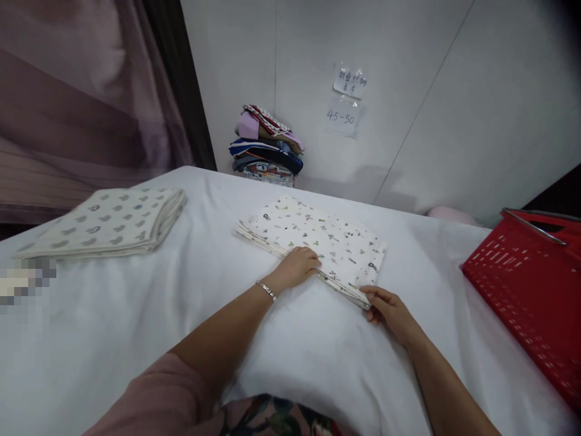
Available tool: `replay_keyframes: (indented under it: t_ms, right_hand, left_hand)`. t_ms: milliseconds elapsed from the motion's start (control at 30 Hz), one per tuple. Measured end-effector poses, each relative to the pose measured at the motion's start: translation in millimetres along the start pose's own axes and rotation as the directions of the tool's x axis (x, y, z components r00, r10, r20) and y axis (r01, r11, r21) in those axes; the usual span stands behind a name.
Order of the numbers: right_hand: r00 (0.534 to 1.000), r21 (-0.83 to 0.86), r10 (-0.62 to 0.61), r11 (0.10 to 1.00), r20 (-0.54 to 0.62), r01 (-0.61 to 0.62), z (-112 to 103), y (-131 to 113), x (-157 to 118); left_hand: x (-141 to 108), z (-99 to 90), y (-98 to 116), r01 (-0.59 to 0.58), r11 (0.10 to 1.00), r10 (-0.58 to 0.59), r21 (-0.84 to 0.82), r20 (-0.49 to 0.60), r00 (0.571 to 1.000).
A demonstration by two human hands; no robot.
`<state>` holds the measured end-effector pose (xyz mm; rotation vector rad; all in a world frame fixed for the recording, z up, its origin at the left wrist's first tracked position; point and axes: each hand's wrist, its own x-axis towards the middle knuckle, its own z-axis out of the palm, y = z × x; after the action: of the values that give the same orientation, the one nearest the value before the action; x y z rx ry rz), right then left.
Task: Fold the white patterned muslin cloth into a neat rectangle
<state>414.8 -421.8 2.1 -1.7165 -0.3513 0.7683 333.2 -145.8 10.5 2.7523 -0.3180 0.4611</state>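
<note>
A white cloth [318,233] printed with small plants and insects lies in front of me, folded into a flat rectangle of several layers. My left hand [297,268], with a silver bracelet at the wrist, is closed at the middle of its near edge, fingers together on top; the thumb is hidden. At the near right corner, my right hand [385,309] pinches the layered edge between thumb and fingers. Off to the left sits another folded cloth [113,218], cream with grey mouse-head shapes, apart from both hands.
White fabric covers the table [149,327]. A red perforated basket [531,290] with a metal handle stands at the right. Behind the far edge, a stack of folded textiles [267,148] rests against the wall. Handwritten paper signs [344,116] hang there. A sheer curtain [82,103] is at left.
</note>
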Motion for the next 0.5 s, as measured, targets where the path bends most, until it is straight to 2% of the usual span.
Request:
replay_keyframes:
  t_ms: [233,500]
  right_hand:
    - [1.000,-0.008,-0.001,1.000,0.008,0.002,-0.5,-0.5,-0.1]
    - [1.000,-0.014,0.003,1.000,-0.001,-0.003,0.5,-1.1,0.2]
  left_hand:
    - [0.2,2.2,-0.9,0.000,1.000,-0.001,0.023,0.007,1.000]
    - [1.9,4.0,1.5,-0.014,0.995,0.018,0.100,-0.038,0.999]
